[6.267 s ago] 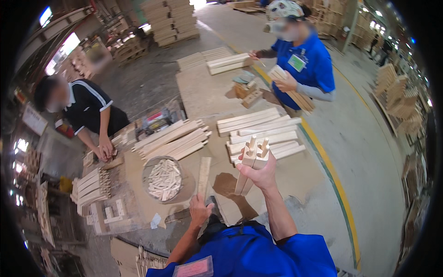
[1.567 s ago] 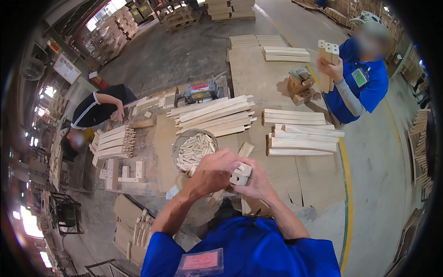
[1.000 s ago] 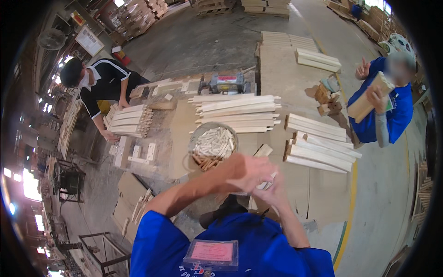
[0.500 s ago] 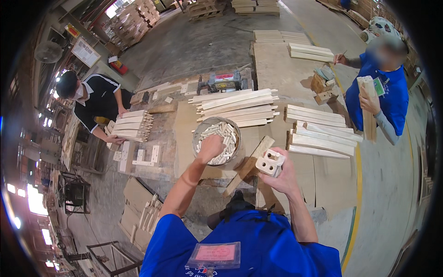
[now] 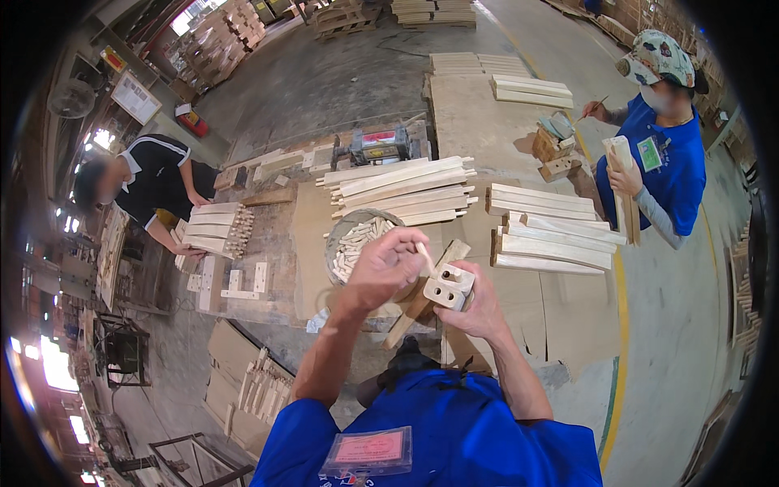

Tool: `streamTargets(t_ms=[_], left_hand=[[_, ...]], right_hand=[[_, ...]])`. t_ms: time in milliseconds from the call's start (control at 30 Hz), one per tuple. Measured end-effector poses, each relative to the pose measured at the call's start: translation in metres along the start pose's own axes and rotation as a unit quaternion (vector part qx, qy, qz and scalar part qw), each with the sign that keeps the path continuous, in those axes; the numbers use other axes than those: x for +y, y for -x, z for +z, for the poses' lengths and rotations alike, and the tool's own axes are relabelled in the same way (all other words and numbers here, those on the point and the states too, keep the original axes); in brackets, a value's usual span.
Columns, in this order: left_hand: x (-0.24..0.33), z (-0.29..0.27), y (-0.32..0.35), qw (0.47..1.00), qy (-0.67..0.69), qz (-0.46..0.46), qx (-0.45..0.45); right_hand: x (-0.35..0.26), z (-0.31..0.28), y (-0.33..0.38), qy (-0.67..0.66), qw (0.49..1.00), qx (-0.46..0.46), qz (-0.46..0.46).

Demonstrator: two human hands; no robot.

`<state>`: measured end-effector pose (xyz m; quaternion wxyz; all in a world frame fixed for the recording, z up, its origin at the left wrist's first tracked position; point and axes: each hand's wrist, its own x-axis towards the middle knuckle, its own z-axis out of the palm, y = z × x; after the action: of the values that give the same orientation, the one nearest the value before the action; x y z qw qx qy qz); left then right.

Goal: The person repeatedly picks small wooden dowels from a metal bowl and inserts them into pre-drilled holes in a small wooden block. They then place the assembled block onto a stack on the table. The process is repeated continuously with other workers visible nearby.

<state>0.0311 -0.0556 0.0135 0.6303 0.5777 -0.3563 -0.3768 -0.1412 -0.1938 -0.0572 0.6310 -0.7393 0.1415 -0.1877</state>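
My right hand grips a few pale wooden bars with their end faces turned up and round holes showing in them. Between the fingertips of my left hand is a short wooden dowel, its lower end at or just over a hole of the bars; contact cannot be made out. Behind my left hand stands a round bucket of loose dowels. A flat wooden strip lies slantwise on the bench beneath the bars.
Stacked wooden bars lie beyond the bucket, more bars to the right. At the left a person handles a bundle of bars. At the right another person holds a bar and a thin stick. A machine stands at the back.
My left hand has come out of the bucket with a dowel and moved right, to the bars. The bars in my right hand have shifted slightly left in view.
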Motion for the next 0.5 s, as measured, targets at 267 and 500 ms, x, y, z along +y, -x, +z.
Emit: streamTargets(t_ms=[267,500], left_hand=[[-0.001,0.019,-0.008,0.979,-0.195,0.055,-0.001],[0.017,0.013,-0.018,0.942,-0.322,0.046,-0.076]], right_hand=[[0.004,0.002,-0.009,-0.003,1.000,-0.005,-0.004],[0.001,0.001,-0.018,0.004,0.999,-0.022,-0.045]])
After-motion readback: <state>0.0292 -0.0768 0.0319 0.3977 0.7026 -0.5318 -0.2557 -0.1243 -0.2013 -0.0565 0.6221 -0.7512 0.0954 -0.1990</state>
